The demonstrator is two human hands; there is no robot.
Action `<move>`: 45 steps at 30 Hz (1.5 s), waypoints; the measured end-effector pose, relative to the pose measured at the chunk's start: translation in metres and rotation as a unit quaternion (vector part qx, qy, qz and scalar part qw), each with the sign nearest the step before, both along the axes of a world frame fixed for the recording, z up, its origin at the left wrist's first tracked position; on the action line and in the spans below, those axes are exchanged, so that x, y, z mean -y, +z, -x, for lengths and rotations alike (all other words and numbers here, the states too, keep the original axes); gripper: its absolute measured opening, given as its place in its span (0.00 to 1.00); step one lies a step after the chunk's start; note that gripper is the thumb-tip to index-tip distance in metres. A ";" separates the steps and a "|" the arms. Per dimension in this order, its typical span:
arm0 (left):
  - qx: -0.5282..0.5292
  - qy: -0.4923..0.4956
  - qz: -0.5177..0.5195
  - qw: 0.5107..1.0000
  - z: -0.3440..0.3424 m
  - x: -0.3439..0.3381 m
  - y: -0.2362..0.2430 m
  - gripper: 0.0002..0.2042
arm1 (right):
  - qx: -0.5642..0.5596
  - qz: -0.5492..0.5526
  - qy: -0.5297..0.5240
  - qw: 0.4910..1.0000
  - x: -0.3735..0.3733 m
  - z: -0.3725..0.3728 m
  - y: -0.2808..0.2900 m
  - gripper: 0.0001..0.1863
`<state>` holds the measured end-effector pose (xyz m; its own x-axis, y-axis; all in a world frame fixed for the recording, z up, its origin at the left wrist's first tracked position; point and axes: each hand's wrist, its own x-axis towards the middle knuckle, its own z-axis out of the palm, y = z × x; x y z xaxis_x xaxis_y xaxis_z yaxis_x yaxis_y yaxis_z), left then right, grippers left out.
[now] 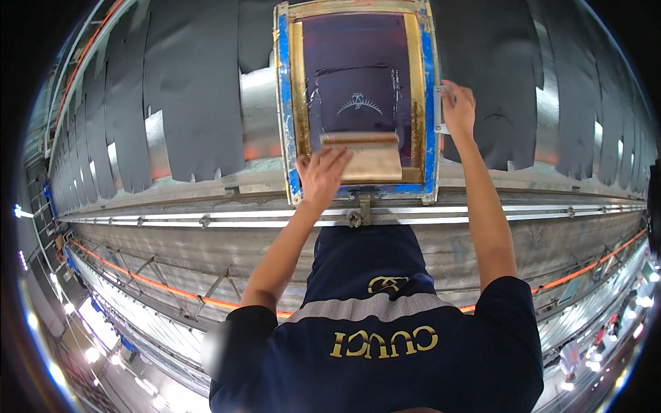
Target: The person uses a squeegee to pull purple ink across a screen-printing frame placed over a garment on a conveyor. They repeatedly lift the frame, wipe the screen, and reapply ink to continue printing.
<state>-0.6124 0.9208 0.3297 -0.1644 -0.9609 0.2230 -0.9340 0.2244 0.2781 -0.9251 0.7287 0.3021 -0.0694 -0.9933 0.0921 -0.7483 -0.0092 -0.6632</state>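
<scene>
A screen-printing frame (428,76) with chipped blue paint and a dark purple mesh lies in front of me. The mesh bears a pale winged design, with wet dark ink streaks around it. A squeegee (375,162) with a wide tan body rests across the frame's near end. My left hand (321,175) lies at the near left corner, thumb apart from the fingers. Its fingertips reach the squeegee's left end without wrapping it. On the right side, my right hand (460,110) curls around a pale metal handle (441,120) fixed to the frame.
Dark grey sheets (193,96) hang over or lie along the long table on both sides, with shiny metal showing between them. A metal rail (261,219) runs along the table's near edge, with a clamp (354,217) below the frame. Behind me stretches an orange line (162,281).
</scene>
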 end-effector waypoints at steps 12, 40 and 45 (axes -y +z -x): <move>-0.021 0.013 0.044 0.999 -0.026 0.168 -0.011 0.11 | -0.128 0.022 0.240 0.962 -0.001 -0.093 0.043 0.22; -0.038 0.006 -0.038 0.999 -0.001 0.035 0.002 0.21 | 0.044 -0.023 0.291 0.955 -0.118 -0.046 0.038 0.27; -0.053 0.006 -0.051 0.997 0.005 0.027 0.005 0.20 | 0.095 0.072 -0.031 0.992 -0.031 0.002 0.026 0.28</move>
<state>-0.6172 0.8942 0.3347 -0.1327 -0.9813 0.1394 -0.9009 0.1780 0.3958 -0.9268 0.7597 0.3283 -0.1592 -0.9643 0.2116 -0.6123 -0.0716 -0.7874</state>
